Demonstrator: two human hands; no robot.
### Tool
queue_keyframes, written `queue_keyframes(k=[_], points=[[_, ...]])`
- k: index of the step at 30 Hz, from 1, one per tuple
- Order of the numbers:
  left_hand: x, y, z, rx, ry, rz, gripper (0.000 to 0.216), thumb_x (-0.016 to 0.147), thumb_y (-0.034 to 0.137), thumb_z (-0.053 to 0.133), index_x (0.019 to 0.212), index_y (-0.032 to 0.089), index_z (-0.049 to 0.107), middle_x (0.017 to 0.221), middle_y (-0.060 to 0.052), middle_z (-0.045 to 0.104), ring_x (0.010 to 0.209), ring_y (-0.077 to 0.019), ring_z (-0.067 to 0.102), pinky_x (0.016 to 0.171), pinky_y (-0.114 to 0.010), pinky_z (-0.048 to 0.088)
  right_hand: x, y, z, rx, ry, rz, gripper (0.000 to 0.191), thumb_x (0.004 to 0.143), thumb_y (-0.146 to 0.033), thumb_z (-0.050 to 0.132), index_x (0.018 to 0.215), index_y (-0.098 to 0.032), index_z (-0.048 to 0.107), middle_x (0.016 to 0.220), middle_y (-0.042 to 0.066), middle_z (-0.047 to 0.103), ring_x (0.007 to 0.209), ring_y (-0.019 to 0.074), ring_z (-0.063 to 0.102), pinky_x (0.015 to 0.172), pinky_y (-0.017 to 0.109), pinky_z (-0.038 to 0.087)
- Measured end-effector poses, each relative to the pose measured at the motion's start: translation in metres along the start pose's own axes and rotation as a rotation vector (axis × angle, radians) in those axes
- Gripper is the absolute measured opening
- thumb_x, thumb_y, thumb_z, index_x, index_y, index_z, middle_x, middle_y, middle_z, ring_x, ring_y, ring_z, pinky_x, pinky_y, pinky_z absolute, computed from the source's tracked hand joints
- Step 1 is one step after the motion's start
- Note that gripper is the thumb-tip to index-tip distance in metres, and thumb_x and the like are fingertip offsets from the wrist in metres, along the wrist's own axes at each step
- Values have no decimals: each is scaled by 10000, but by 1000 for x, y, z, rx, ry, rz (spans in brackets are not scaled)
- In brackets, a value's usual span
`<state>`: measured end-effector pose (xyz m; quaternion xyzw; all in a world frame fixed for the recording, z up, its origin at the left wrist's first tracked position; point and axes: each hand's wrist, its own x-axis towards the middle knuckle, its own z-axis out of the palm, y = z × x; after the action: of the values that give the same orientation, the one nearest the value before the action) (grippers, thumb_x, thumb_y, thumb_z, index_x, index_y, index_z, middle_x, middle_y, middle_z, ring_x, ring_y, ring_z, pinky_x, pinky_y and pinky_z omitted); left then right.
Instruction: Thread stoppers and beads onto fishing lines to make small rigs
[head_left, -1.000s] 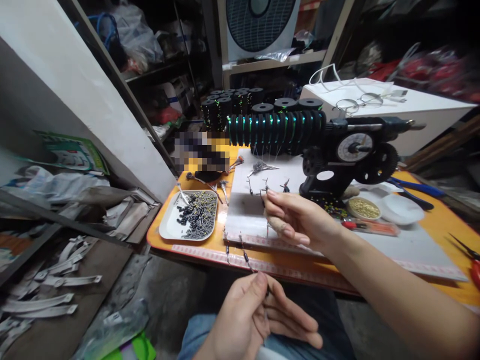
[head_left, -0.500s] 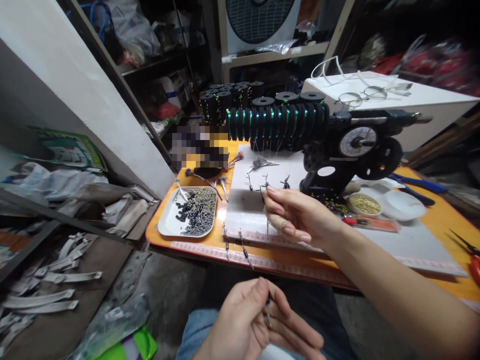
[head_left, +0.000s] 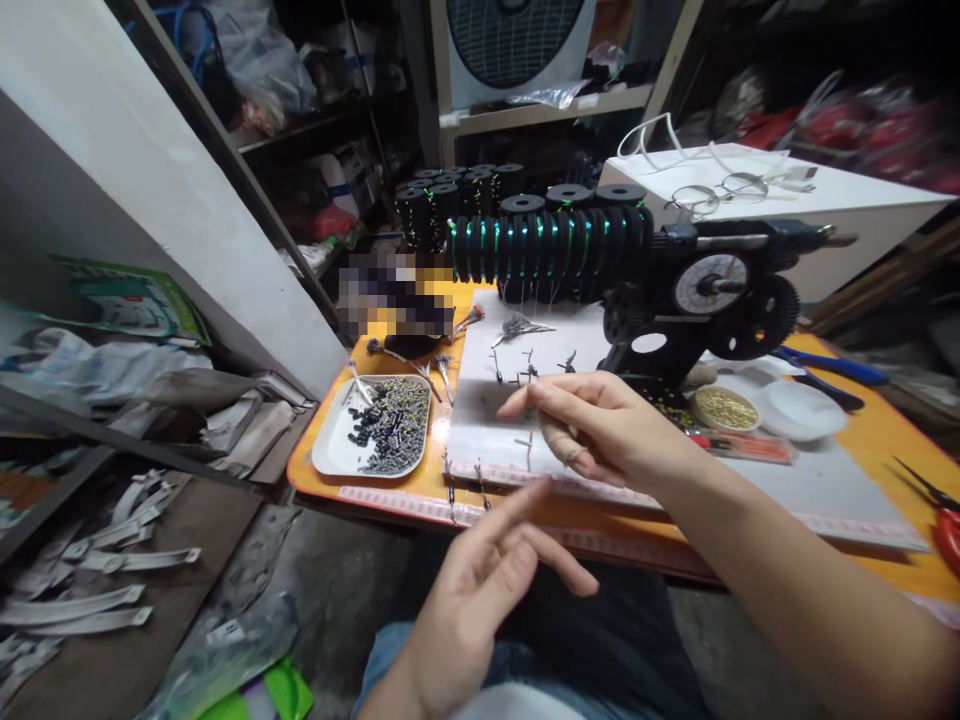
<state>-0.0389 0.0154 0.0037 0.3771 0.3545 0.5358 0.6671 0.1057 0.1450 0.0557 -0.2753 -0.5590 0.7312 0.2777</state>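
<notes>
My right hand (head_left: pixel 589 425) is above the front of the white board (head_left: pixel 480 420), its thumb and fingers pinched together. Whatever it grips is too small to make out. A small piece with a thin pale stem (head_left: pixel 528 445) shows just below those fingertips; I cannot tell if it is held. Lower down, in front of the table edge, my left hand (head_left: pixel 499 580) has its fingers apart and nothing visible in them. Small dark pieces with wire ends (head_left: pixel 529 368) stand on the board behind my right hand. More thin dark pieces (head_left: pixel 451 492) hang along the table's front edge.
A white tray (head_left: pixel 324 455) of small grey and black parts lies left on the orange table (head_left: pixel 304 475). Behind the board stands a winding device with black spools (head_left: pixel 551 245). Right are a dish of gold bits (head_left: pixel 724 408), a cutter (head_left: pixel 742 445) and red-handled scissors (head_left: pixel 946 535).
My left hand has opened and risen toward the right hand; the small dark piece in it no longer shows there. My right hand stays nearly in place, its index finger stretched further left.
</notes>
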Motion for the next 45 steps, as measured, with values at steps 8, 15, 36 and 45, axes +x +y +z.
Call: queue_keyframes(k=[8,15,36,45], points=[[42,29,8,260,97,44,333,1000,458,339,1022,173,509,699,5,670,442,-123,645,501,-232,483,-3,-3,0,-146,46,11,423,916,-485,565,1118,-143,709,379,-69,469,260,22,289,270,119,229],[50,27,6,463,120,71,318,959,466,454,833,187,541,636,27,607,433,-84,591,433,-173,421,-3,-4,0,-19,8,39,370,907,-438,596,1095,-139,706,377,-81,480,242,20,302,259,107,219],[18,-16,7,-231,62,-68,401,881,479,589,694,125,604,478,-29,682,257,-91,533,252,-123,350,9,-1,10,396,59,121,427,889,-423,531,569,-185,379,401,-47,524,173,7,284,201,85,171],[-3,-32,5,-470,23,-153,380,928,385,551,696,100,648,485,-63,700,351,-128,627,256,-123,404,11,0,10,394,66,129,407,901,-401,513,580,-192,373,400,-54,507,176,12,285,205,89,181]])
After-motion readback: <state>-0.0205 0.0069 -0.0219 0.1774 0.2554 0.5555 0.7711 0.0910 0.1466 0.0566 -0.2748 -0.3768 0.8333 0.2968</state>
